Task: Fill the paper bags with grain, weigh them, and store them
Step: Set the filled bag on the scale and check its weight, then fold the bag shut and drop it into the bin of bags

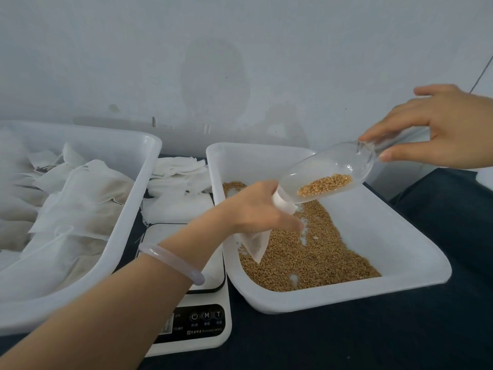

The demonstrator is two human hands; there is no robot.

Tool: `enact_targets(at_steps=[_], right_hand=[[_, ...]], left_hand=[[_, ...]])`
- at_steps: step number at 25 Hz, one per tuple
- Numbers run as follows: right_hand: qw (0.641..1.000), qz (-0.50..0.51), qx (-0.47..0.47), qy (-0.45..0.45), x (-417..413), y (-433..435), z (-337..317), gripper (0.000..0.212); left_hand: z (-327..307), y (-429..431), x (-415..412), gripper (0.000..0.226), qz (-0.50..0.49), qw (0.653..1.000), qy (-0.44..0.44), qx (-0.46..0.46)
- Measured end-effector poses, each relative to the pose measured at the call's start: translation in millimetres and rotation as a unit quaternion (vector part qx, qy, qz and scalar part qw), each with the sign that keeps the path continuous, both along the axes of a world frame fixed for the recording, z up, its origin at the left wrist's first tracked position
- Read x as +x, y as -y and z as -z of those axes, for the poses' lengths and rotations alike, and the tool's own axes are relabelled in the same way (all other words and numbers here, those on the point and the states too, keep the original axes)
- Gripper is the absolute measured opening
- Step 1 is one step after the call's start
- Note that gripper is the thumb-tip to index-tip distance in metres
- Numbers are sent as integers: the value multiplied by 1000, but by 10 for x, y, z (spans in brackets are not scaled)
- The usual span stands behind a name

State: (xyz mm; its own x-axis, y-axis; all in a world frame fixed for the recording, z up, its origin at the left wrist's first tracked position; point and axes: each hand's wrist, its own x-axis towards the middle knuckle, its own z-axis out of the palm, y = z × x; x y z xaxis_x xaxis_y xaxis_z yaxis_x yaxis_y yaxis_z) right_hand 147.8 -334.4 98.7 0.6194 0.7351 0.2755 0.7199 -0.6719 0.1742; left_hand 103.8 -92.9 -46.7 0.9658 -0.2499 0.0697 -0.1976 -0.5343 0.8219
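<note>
The left grip point(256, 206) has its fingers curled round the mouth of a white paper bag point(254, 244), which hangs tilted, its lower corner down at the loose grain point(306, 255); whether it touches cannot be told. The right grip point(442, 126) pinches the handle of a clear scoop point(346, 166) between thumb and fingertips. The scoop slopes down to the left with its lip at the bag's mouth and a little scooped grain point(324, 184) lying near that lip. Both hang above the white grain tray point(394, 231), toward the right side of the dark worktop point(346, 343). A pale bangle point(170, 260) circles the left wrist. Under that forearm, near the front edge, stands a white scale point(197, 319), with a stack of empty bags point(178, 177) behind it. At the left side a larger white tray point(141, 177) holds filled bags point(80, 214).
</note>
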Motion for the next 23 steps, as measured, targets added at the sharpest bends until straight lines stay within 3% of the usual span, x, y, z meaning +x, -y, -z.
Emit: enact_targets(at_steps=[3, 8, 12, 15, 17, 20, 23], right_hand=[[997, -8, -26, 66, -39, -91, -53, 26], [995, 6, -53, 87, -97, -171, -80, 48], [994, 11, -51, 92, -62, -148, -38, 38], [1000, 26, 8, 14, 36, 12, -21, 19], [993, 90, 32, -75, 75, 132, 114, 29], [960, 147, -24, -238, 58, 175, 764, 26], [934, 135, -58, -326, -27, -1, 1355, 26]], left_hand=[[-1, 2, 10, 48, -4, 1000, -9, 9], [-21, 15, -30, 32, 11, 1000, 0, -21], [3, 10, -11, 28, 19, 999, 19, -32], [26, -25, -15, 23, -15, 998, 23, -61], [15, -83, -28, 16, -22, 984, 18, -175], [-27, -211, -26, 11, 49, 930, -1, -365], [-152, -256, 4, 14, 141, 899, -13, -415]])
